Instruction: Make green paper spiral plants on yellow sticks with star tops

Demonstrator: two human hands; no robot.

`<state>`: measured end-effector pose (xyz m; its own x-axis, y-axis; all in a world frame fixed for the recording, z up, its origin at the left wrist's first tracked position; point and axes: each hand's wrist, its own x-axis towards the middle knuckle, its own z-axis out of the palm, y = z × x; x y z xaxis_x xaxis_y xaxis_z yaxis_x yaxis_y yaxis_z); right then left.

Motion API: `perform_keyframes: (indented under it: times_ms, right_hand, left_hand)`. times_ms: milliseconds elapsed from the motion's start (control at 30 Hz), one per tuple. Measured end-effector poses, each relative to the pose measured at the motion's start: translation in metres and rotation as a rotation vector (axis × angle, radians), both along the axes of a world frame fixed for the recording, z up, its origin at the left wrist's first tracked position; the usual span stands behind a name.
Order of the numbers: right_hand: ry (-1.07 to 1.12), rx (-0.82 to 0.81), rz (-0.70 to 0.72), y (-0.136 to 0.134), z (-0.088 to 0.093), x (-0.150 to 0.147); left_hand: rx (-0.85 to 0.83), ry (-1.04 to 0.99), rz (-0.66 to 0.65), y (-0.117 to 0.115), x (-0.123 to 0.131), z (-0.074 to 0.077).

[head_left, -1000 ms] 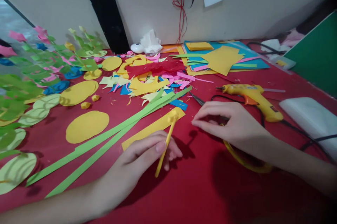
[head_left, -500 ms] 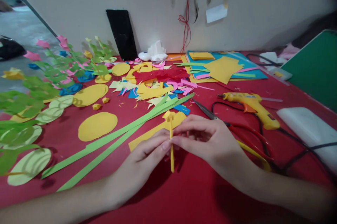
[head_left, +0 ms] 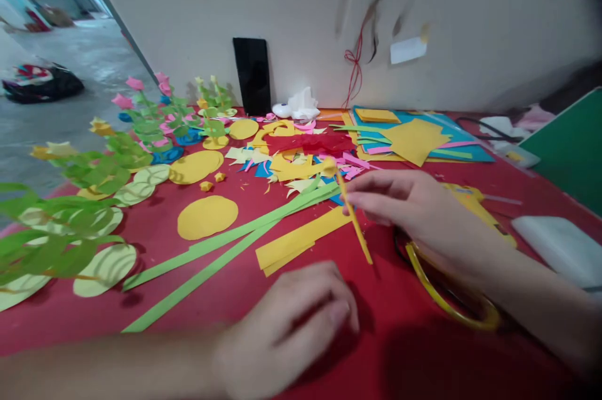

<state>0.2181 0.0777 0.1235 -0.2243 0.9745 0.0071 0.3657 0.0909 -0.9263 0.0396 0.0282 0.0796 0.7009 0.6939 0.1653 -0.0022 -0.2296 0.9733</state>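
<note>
My right hand (head_left: 414, 209) pinches a thin yellow paper stick (head_left: 352, 218) with a small folded yellow bud at its top, holding it tilted above the red table (head_left: 329, 362). My left hand (head_left: 291, 325) rests low on the table near me, its fingers curled loosely with nothing visible in them. Under the stick lie a yellow paper strip (head_left: 296, 241) and long green paper strips (head_left: 221, 249). Yellow scissor handles (head_left: 446, 300) curve out from under my right wrist.
A yellow glue gun (head_left: 475, 205) lies behind my right hand. Yellow paper circles (head_left: 207, 217), a heap of coloured scraps (head_left: 301, 155) and stacked paper sheets (head_left: 414, 136) cover the middle and back. Green paper stems with flowers (head_left: 94, 199) crowd the left. A white object (head_left: 559, 243) lies right.
The yellow stick passed from my left hand to my right hand, which lifted it rightwards. My left hand let go and dropped toward me. The view shifted left.
</note>
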Motion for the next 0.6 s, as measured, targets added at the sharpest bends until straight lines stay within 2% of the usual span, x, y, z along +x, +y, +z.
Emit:
perform_keyframes:
  times_ms: [100,167,300,467,600]
  right_hand:
    - [-0.446,0.171,0.238,0.005,-0.006,-0.007]
    - [-0.589,0.243,0.313,0.007,-0.012,-0.014]
    - [-0.684,0.349,0.347,0.022,-0.017,-0.031]
    - [-0.778,0.495,0.472,0.064,-0.011,-0.059]
    - [-0.841,0.529,0.556,0.089,-0.015,-0.086]
  left_hand:
    - [0.386,0.042,-0.293,-0.002,-0.002,-0.001]
    - [0.51,0.078,-0.379,-0.002,-0.001,-0.006]
    - [0.554,0.137,-0.361,0.0,0.002,-0.011]
    - [0.6,0.209,-0.376,0.001,0.002,-0.011]
    - [0.581,0.244,-0.393,0.003,0.002,-0.013]
